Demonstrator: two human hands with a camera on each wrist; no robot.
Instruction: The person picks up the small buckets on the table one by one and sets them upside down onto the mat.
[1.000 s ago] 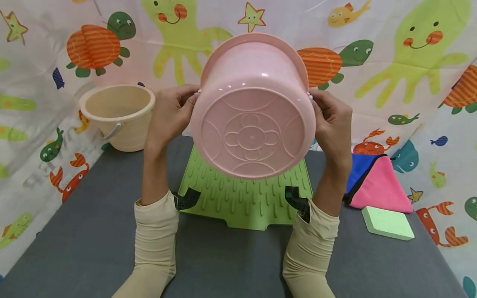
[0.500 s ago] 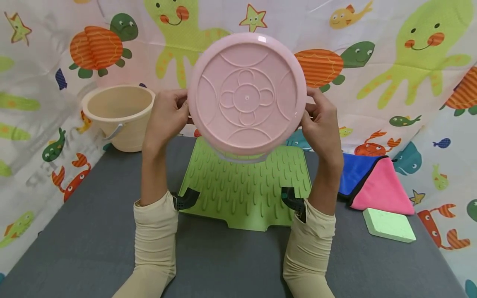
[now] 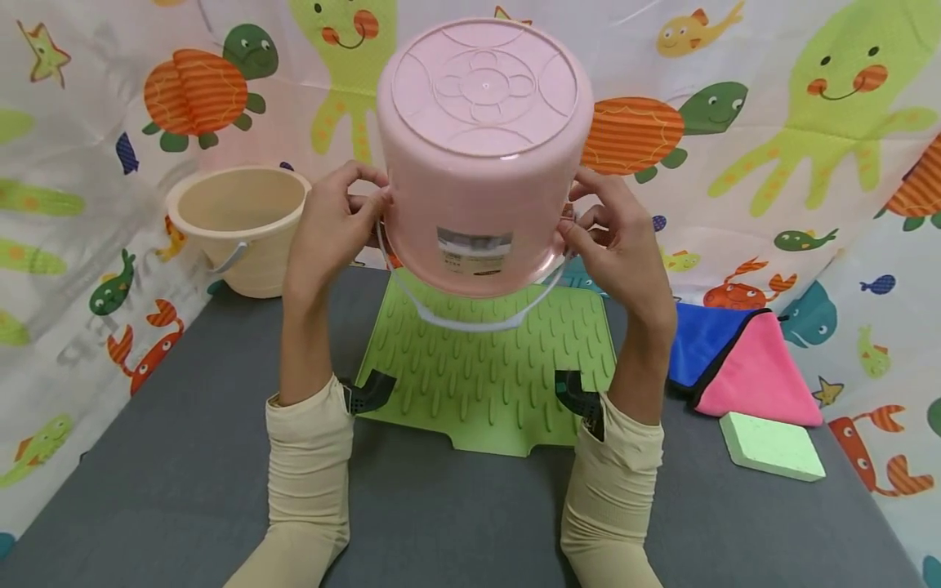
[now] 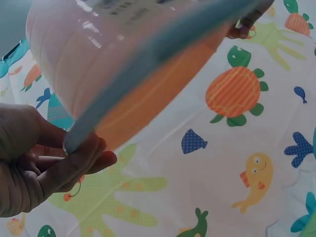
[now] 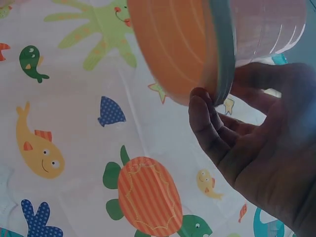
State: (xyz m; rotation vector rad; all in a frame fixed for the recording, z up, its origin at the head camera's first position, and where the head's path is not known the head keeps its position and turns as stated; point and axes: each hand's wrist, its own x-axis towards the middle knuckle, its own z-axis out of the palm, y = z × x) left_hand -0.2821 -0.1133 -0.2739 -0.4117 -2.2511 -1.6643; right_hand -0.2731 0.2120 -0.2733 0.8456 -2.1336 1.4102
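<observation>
A pink bucket (image 3: 481,192) is held upside down in the air, its flower-patterned base turned up and a label (image 3: 474,251) on its side facing me. Its pale handle (image 3: 470,324) hangs below the rim. My left hand (image 3: 331,229) pinches the bucket's left side by the handle joint, and my right hand (image 3: 621,245) pinches the opposite side. In the left wrist view, fingers (image 4: 74,168) grip the rim (image 4: 163,94) where the handle meets it. The right wrist view has fingertips (image 5: 200,106) curled over the rim edge (image 5: 224,59).
Beneath the bucket lies a green ridged mat (image 3: 470,392) on the grey table (image 3: 456,523). A cream bucket (image 3: 243,229) stands at the back left. On the right are a folded blue and pink cloth (image 3: 750,359) and a pale green block (image 3: 772,445). A patterned curtain (image 3: 662,49) hangs behind.
The bucket has been tipped over and raised: its base, which faced me, now points mostly up, and its labelled side and handle have come into view. Both hands keep their hold on its sides.
</observation>
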